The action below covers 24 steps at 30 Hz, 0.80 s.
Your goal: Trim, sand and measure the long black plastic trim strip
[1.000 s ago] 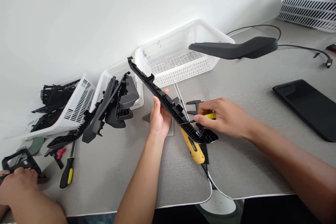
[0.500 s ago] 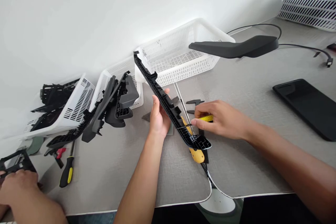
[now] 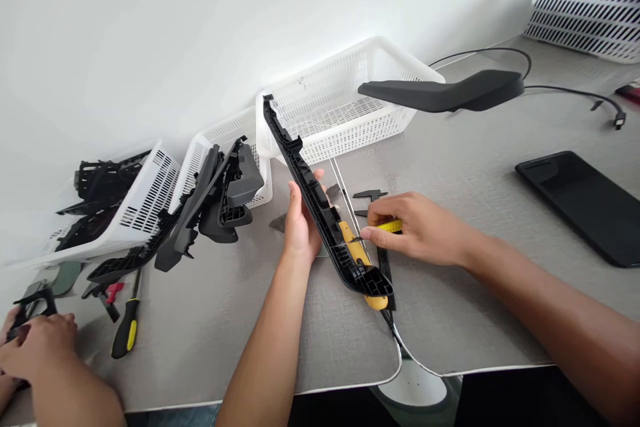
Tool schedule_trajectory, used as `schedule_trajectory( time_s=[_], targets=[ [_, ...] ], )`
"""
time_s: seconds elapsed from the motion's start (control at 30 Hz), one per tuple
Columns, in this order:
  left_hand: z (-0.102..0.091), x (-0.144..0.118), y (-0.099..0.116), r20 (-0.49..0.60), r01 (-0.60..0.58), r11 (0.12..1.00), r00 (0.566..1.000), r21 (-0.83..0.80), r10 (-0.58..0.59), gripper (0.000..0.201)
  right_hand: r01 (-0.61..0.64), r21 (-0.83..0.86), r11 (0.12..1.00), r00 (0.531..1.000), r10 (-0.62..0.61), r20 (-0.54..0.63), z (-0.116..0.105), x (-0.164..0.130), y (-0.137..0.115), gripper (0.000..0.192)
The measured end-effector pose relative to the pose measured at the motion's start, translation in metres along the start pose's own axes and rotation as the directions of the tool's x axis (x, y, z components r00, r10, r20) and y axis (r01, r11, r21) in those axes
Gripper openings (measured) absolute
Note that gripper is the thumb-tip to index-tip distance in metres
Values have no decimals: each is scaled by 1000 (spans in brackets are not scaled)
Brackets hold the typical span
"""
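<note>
My left hand [image 3: 301, 223] is wrapped round a long black plastic trim piece [image 3: 313, 190], holding it tilted above the table with its ribbed side showing. In my right hand [image 3: 407, 225] is a slim yellow-handled knife [image 3: 390, 227], pinched between thumb and fingers. Its thin dark tip points left toward the trim piece's lower part; whether they touch I cannot tell. Behind the trim piece lies a yellow-handled corded tool [image 3: 356, 250], partly hidden. Black calipers [image 3: 371, 194] lie on the table just beyond my right hand, which covers part of them.
White baskets [image 3: 350, 140] line the wall, one holding several black trim parts [image 3: 187, 213]. A dark curved panel [image 3: 445, 90] rests across a basket's edge. A phone [image 3: 583, 207] lies at right, a screwdriver [image 3: 127, 327] at left. A co-worker's hands [image 3: 43, 347] hold a black part.
The trim piece has turned slightly in my left hand, its lower end shifting left and down. My right hand with the knife is now a little apart from it. The co-worker's hands have moved.
</note>
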<state>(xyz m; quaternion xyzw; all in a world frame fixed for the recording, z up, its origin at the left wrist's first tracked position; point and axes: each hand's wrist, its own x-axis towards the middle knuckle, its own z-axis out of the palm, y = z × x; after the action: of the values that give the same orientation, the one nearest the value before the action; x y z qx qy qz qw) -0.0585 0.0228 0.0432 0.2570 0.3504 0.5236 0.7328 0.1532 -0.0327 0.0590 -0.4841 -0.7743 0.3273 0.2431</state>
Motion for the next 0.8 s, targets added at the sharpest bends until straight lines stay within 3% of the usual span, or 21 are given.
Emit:
schedule_trajectory(
  time_s=[0.4,0.8],
  targets=[
    [5,-2,3,9,28,999,1000,-29,-28,52,31,57,998,998,-34,51,0,-1,-4,49],
    [0,-1,3,13,-40,990,999,-135,42,52,-12,23,1000,998,11,62,-1,-1,-2,41]
  ],
)
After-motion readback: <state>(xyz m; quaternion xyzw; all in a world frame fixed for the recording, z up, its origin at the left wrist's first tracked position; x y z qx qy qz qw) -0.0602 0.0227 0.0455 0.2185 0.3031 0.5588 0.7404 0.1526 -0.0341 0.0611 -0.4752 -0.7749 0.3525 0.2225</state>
